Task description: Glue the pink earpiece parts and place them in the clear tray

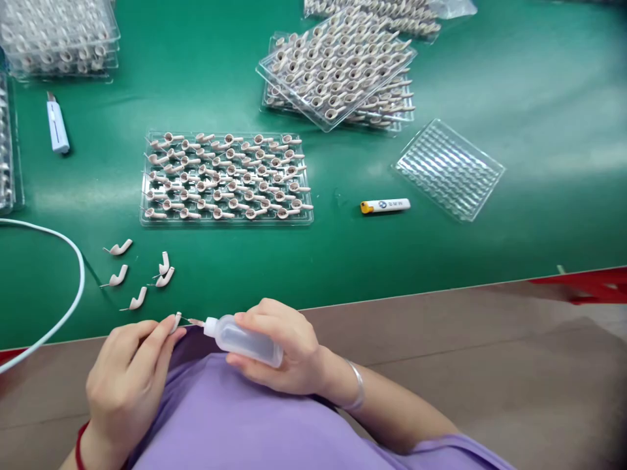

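Observation:
Between the thumb and fingertips of my left hand (130, 375) is a small beige earbud-shaped shell (176, 321), mostly covered by the fingers. My right hand (284, 346) grips a translucent squeeze bottle (249, 339) lying nearly level. The bottle's thin needle tip (189, 320) points left and reaches close to the shell; whether they touch I cannot tell. Several similar loose shells with thin wires, one of them a shell (138, 299) near my left hand, lie on the green table. Behind them a clear tray (228, 222) holds rows of these shells.
A box cutter (57, 127) lies at the left. A white cable (73, 251) curves over the left edge. Stacked filled trays (337, 72) stand at the back, with more trays (59, 39) back left. A white lighter (386, 205) and a clear tray without shells (450, 170) lie right.

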Demonstrator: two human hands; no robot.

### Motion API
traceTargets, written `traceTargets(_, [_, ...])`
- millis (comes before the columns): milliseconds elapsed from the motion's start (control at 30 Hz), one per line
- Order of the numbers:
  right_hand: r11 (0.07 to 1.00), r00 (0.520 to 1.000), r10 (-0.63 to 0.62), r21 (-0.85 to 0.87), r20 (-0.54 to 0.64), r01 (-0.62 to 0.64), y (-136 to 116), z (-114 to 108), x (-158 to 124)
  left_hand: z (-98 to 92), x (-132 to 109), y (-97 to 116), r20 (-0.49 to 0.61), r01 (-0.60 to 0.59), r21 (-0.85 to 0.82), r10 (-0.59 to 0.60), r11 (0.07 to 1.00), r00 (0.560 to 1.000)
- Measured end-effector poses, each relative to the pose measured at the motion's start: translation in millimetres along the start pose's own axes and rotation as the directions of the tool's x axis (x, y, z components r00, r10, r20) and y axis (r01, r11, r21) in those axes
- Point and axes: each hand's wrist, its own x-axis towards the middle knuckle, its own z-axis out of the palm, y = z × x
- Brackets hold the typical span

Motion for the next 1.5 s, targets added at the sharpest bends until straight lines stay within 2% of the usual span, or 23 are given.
traceTargets(733, [0.999,0.999,0.008,-0.052,0.042,-0.005,0.6,0.5,-1.2,2.5,-0.6,0.5,-0.001,0.017,-0.027,-0.017,0.999,1.0])
traceTargets(1500, [0.999,0.999,0.008,-0.045,0.035,-0.006,0.2,0.4,-1.3,2.0,-0.8,0.6,-0.001,0.019,-0.033,-0.019,0.999,1.0])
